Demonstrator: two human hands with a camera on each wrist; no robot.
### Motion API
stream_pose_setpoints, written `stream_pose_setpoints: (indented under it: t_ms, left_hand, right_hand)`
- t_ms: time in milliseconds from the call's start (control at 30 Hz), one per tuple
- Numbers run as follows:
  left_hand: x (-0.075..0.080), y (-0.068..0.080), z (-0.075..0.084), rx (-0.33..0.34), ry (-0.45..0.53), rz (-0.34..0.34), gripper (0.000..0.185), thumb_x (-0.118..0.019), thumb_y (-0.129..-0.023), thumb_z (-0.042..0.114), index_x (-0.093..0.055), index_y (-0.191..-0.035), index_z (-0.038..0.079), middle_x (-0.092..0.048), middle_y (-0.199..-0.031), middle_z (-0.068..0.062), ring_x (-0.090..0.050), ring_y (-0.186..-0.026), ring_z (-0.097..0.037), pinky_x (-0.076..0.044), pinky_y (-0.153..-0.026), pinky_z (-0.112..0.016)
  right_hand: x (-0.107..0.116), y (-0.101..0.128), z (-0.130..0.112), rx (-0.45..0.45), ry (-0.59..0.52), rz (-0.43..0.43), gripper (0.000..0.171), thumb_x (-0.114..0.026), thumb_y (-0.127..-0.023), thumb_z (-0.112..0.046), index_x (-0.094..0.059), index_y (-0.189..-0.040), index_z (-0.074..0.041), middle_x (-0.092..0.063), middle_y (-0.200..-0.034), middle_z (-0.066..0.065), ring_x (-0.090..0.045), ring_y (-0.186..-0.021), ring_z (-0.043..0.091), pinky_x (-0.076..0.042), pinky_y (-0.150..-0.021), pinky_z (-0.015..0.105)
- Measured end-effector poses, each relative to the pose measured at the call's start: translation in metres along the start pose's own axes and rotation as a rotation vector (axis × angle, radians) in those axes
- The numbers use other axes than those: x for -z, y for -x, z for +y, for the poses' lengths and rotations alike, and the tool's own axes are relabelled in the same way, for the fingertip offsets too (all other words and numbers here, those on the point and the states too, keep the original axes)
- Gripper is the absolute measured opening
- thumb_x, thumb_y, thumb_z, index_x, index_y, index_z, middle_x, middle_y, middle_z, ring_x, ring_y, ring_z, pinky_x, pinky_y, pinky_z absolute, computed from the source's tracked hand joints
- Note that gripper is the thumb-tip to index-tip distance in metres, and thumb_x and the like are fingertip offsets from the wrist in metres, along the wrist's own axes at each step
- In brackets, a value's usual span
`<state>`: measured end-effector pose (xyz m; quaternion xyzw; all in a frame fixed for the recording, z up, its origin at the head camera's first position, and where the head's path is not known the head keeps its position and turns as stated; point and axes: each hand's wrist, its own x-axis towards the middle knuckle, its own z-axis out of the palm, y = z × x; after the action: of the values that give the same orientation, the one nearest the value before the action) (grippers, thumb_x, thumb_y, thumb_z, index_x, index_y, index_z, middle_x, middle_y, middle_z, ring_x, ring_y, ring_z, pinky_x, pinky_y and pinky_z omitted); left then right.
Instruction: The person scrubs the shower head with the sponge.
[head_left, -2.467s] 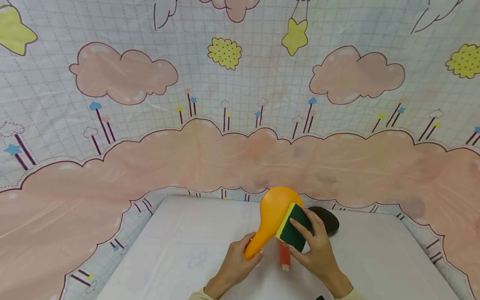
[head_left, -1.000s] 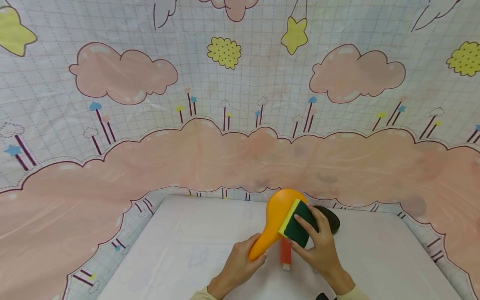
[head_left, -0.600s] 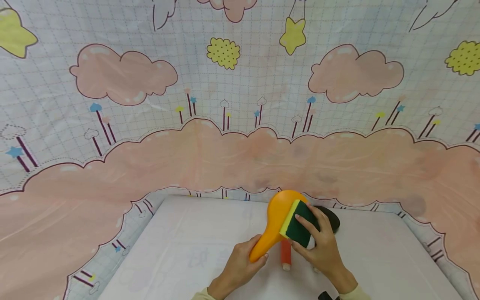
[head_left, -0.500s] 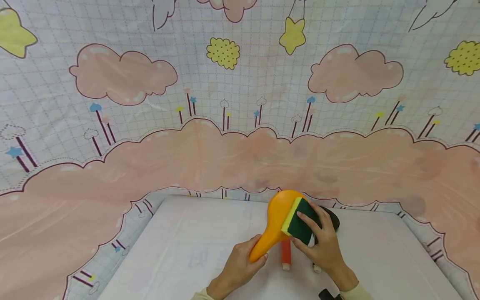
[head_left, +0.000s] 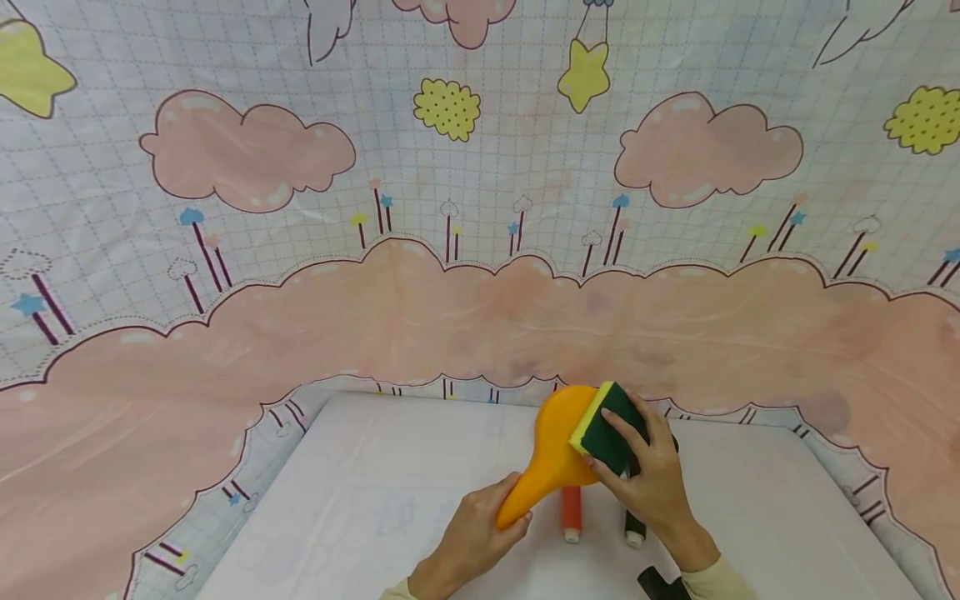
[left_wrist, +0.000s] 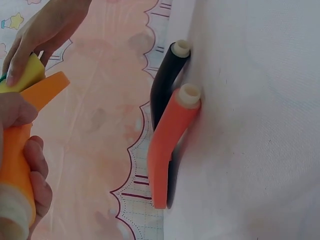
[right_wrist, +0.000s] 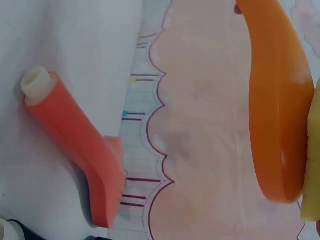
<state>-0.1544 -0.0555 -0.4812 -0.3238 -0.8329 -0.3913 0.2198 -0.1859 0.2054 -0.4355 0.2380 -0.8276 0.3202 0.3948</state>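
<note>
My left hand (head_left: pixel 480 525) grips the handle of an orange rice paddle (head_left: pixel 553 446) and holds it tilted above the white table (head_left: pixel 360 500). With my right hand (head_left: pixel 648 475) I hold a green and yellow sponge (head_left: pixel 603 423) and press it against the far right edge of the paddle's head. In the left wrist view the orange handle (left_wrist: pixel 14 165) sits in my curled fingers, and the yellow sponge (left_wrist: pixel 22 77) lies against the paddle. The right wrist view shows the paddle head (right_wrist: pixel 277 105) edge on, with the sponge's yellow side (right_wrist: pixel 312 165) beside it.
A red-orange paddle (head_left: pixel 571 511) and a black paddle (head_left: pixel 634 527) lie side by side on the table under my hands; both show as red-orange paddle (left_wrist: pixel 170 145) and black paddle (left_wrist: pixel 167 80). A cartoon cloud cloth (head_left: pixel 450 317) backs the table.
My right hand has slid the sponge up the paddle's head from its middle to the far edge. The black paddle's handle now shows below my right hand. My left hand keeps its grip.
</note>
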Motion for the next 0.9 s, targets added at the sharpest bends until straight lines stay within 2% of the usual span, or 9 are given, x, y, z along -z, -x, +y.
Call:
stream_pose_setpoints:
  t_ms: [133, 233, 433, 600, 733, 833, 900]
  left_hand:
    - [0.001, -0.001, 0.001, 0.018, 0.005, -0.015, 0.038, -0.072, -0.087, 0.016, -0.061, -0.122, 0.007, -0.070, -0.092, 0.002, -0.052, -0.071, 0.000, -0.051, -0.070, -0.014]
    - [0.001, -0.001, 0.001, 0.045, 0.010, -0.040, 0.038, -0.069, -0.090, 0.020, -0.060, -0.124, 0.007, -0.071, -0.097, 0.001, -0.055, -0.073, -0.001, -0.054, -0.074, -0.017]
    - [0.000, -0.002, 0.001, 0.036, -0.002, -0.040, 0.039, -0.070, -0.090, 0.020, -0.060, -0.125, 0.007, -0.073, -0.099, -0.001, -0.058, -0.074, -0.003, -0.055, -0.075, -0.017]
    - [-0.001, -0.002, 0.002, 0.026, -0.021, -0.032, 0.041, -0.071, -0.088, 0.018, -0.061, -0.125, 0.005, -0.073, -0.101, -0.003, -0.059, -0.074, -0.003, -0.055, -0.074, -0.017]
    - [0.000, -0.002, 0.002, 0.041, -0.033, -0.039, 0.042, -0.070, -0.090, 0.020, -0.060, -0.126, 0.003, -0.074, -0.105, -0.005, -0.062, -0.075, -0.005, -0.056, -0.076, -0.018]
    - [-0.001, -0.002, 0.003, 0.050, -0.043, -0.043, 0.041, -0.070, -0.090, 0.021, -0.061, -0.126, 0.003, -0.074, -0.105, -0.005, -0.063, -0.076, -0.005, -0.057, -0.078, -0.019]
    - [-0.001, -0.003, 0.003, 0.044, -0.054, -0.036, 0.041, -0.071, -0.089, 0.020, -0.061, -0.125, 0.003, -0.074, -0.104, -0.005, -0.062, -0.075, -0.005, -0.057, -0.077, -0.019]
  right_hand:
    - [-0.004, 0.002, -0.005, 0.056, 0.022, -0.007, 0.063, -0.063, -0.085, -0.063, -0.064, -0.129, -0.018, -0.041, -0.151, 0.018, -0.040, -0.132, 0.035, -0.024, -0.109, 0.007]
    - [-0.006, 0.003, -0.011, 0.094, 0.057, -0.021, 0.063, -0.051, -0.089, -0.067, -0.065, -0.128, -0.019, -0.043, -0.150, 0.018, -0.040, -0.132, 0.033, -0.022, -0.110, 0.008]
    - [-0.010, 0.003, -0.019, 0.225, 0.080, -0.027, 0.058, -0.050, -0.092, -0.063, -0.067, -0.126, -0.019, -0.046, -0.147, 0.021, -0.042, -0.129, 0.035, -0.020, -0.114, 0.011]
    - [-0.010, 0.001, -0.021, 0.277, 0.079, -0.046, 0.057, -0.050, -0.092, -0.062, -0.067, -0.125, -0.019, -0.047, -0.146, 0.022, -0.043, -0.127, 0.036, -0.018, -0.116, 0.013]
    - [-0.008, -0.002, -0.020, 0.273, 0.085, -0.046, 0.058, -0.051, -0.091, -0.064, -0.067, -0.125, -0.019, -0.048, -0.145, 0.022, -0.044, -0.127, 0.037, -0.018, -0.116, 0.012]
    - [-0.005, -0.005, -0.018, 0.233, 0.096, -0.050, 0.060, -0.050, -0.090, -0.065, -0.067, -0.126, -0.020, -0.047, -0.146, 0.021, -0.044, -0.128, 0.036, -0.020, -0.114, 0.011]
    - [-0.004, -0.008, -0.017, 0.202, 0.106, -0.045, 0.062, -0.049, -0.090, -0.067, -0.066, -0.126, -0.019, -0.047, -0.146, 0.021, -0.044, -0.127, 0.035, -0.033, -0.110, 0.016]
